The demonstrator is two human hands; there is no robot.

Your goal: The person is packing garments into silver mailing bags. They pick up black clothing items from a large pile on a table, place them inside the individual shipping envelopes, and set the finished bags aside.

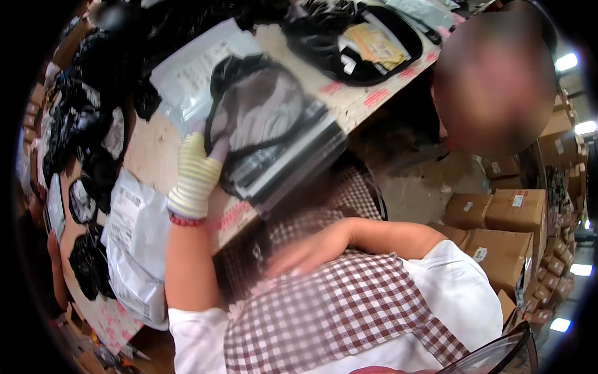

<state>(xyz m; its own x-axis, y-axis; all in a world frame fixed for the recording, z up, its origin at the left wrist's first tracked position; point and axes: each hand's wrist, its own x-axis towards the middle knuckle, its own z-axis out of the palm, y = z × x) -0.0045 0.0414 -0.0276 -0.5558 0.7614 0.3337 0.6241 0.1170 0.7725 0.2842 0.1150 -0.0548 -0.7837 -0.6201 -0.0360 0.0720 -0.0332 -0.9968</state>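
A wooden worktable (149, 149) stands beside stacked cardboard boxes (504, 243), under bright ceiling lights (567, 62).

Clear bag (274, 134), grey mailers (134, 249), brown cartons (504, 249)
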